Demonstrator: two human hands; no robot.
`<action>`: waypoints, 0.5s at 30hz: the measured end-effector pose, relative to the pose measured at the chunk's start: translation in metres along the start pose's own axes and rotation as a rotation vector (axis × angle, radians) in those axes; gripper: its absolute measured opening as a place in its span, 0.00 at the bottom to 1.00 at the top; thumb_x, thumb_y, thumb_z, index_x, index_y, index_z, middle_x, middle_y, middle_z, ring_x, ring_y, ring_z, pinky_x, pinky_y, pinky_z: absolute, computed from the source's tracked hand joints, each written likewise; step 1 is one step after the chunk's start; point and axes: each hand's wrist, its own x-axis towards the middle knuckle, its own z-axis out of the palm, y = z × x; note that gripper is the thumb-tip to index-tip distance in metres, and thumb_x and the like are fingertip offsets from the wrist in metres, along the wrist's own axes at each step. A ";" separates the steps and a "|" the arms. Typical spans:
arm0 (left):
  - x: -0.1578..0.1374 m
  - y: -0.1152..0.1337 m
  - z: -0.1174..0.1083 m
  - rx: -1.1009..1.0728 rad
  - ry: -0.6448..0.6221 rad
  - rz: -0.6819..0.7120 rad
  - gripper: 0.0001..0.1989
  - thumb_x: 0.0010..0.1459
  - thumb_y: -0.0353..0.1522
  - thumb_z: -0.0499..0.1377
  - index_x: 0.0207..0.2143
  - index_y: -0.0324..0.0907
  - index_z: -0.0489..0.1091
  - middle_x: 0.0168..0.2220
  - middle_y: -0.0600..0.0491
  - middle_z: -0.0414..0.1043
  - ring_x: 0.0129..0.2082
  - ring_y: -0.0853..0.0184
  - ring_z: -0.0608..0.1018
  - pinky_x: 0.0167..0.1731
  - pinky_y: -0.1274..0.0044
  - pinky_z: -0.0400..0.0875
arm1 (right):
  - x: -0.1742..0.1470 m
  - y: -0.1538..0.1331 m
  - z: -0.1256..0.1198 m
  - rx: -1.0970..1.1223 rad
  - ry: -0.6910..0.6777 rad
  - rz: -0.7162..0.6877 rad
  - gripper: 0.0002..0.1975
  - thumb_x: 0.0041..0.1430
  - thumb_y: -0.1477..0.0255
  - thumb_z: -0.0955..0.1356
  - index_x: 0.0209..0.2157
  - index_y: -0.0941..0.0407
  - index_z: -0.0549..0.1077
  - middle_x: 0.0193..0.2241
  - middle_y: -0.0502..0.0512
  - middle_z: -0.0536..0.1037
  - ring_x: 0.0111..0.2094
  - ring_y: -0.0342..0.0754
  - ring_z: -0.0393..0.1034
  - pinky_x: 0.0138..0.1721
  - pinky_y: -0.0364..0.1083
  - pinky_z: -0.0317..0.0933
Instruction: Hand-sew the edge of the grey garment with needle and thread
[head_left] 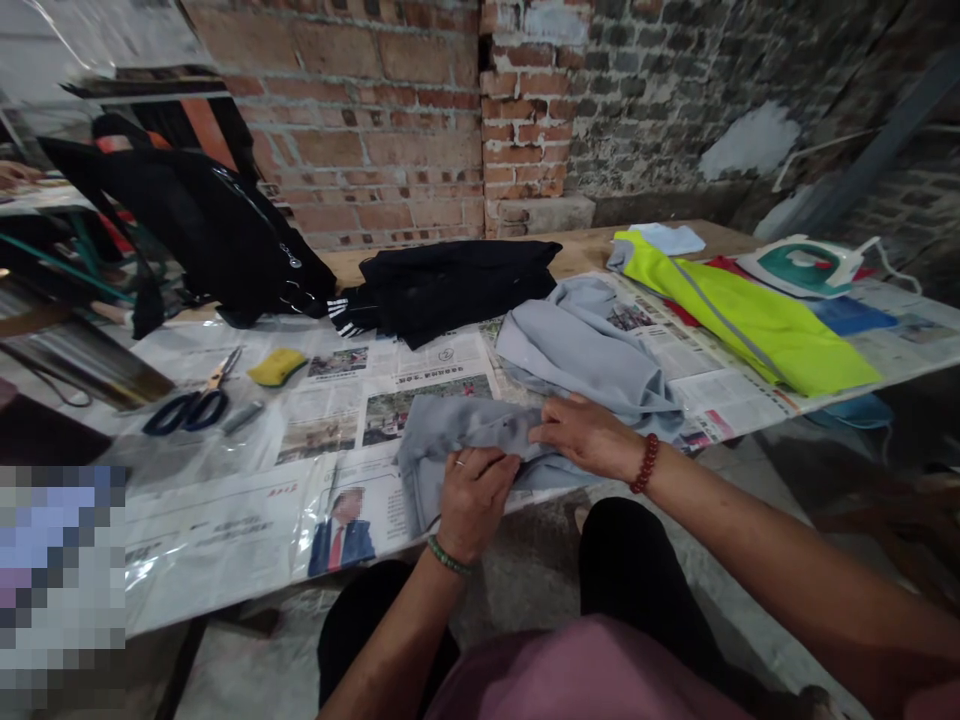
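Observation:
A light grey garment (577, 330) lies crumpled along the near edge of the newspaper-covered table (225, 520). My left hand (476, 495), with a green bead bracelet and a ring, is closed on the garment's near edge. Just to its right, my right hand (589, 435), wearing a red bead bracelet, pinches the same cloth. The fingertips of both hands come close together over a darker, damp-looking patch of the fabric. Part of the cloth hangs over the table's edge, and the undersides of my fingers are hidden.
On the left lie dark-handled scissors (199, 400), a yellow sponge (277, 367) and a small grey cylinder (242, 417). Behind are a black bag (202, 220) and folded black clothing (465, 285). A neon yellow garment (742, 310) and a green-and-white iron (802, 265) are at the right.

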 end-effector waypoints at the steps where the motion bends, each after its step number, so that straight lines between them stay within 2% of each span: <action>1: 0.000 0.000 0.000 -0.003 0.001 -0.001 0.08 0.57 0.31 0.53 0.33 0.44 0.73 0.30 0.52 0.73 0.31 0.67 0.73 0.35 0.72 0.62 | 0.000 0.000 0.000 0.003 -0.010 -0.004 0.10 0.57 0.76 0.61 0.37 0.52 0.72 0.28 0.52 0.67 0.29 0.43 0.59 0.32 0.43 0.48; 8: 0.003 0.001 -0.001 0.012 -0.039 0.020 0.09 0.58 0.31 0.53 0.32 0.45 0.74 0.30 0.52 0.74 0.31 0.67 0.73 0.33 0.72 0.61 | 0.003 -0.004 -0.002 -0.011 -0.086 -0.015 0.09 0.56 0.77 0.62 0.35 0.52 0.72 0.28 0.52 0.68 0.30 0.44 0.60 0.33 0.44 0.50; 15: 0.006 0.002 -0.002 0.019 -0.052 0.013 0.09 0.58 0.31 0.52 0.32 0.44 0.73 0.31 0.53 0.75 0.32 0.66 0.72 0.34 0.70 0.59 | 0.008 0.000 -0.006 -0.023 -0.115 -0.008 0.11 0.55 0.78 0.63 0.37 0.51 0.72 0.30 0.52 0.68 0.31 0.43 0.61 0.34 0.44 0.50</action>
